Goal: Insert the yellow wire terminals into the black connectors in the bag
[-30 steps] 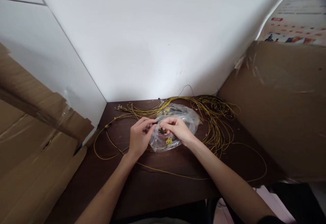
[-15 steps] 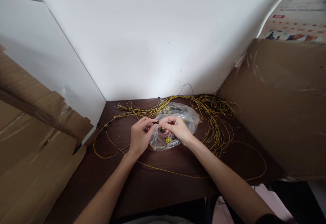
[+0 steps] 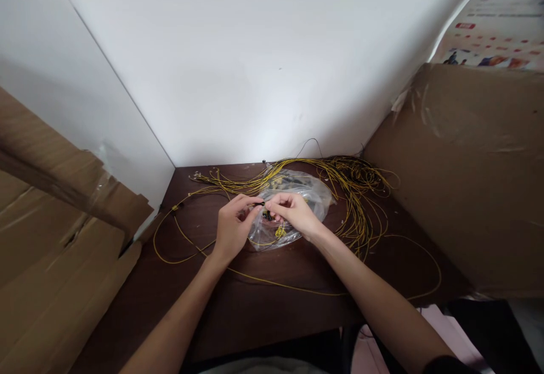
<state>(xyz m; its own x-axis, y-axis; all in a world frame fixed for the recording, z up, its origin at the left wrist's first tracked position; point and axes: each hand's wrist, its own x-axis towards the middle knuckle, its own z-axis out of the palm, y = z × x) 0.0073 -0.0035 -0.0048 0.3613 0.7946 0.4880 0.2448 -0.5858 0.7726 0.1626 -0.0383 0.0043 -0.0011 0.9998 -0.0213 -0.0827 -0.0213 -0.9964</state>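
Observation:
My left hand point(image 3: 234, 224) pinches one end of a small black thin piece point(image 3: 259, 204); whether it is a wire end or a connector is too small to tell. At its other end, the fingertips of my right hand point(image 3: 295, 215) are closed on it. Both hands hover over a clear plastic bag point(image 3: 314, 195) that lies open on the dark brown table point(image 3: 272, 317). Small yellow parts point(image 3: 280, 232) and black parts point(image 3: 267, 215) show in the bag near my right hand. A single yellow cable point(image 3: 289, 289) loops across the table below my wrists.
Behind the bag stretches a bundle of yellow and black cables point(image 3: 357, 215), tangled at the right, with pale ends at the left. Cardboard point(image 3: 467, 181) stands at the right, more cardboard point(image 3: 55, 238) at the left. A white panel point(image 3: 272, 68) closes off the back.
My hands stay almost in place, pinching the black piece, a little more of which shows between the fingertips. The view has shifted slightly.

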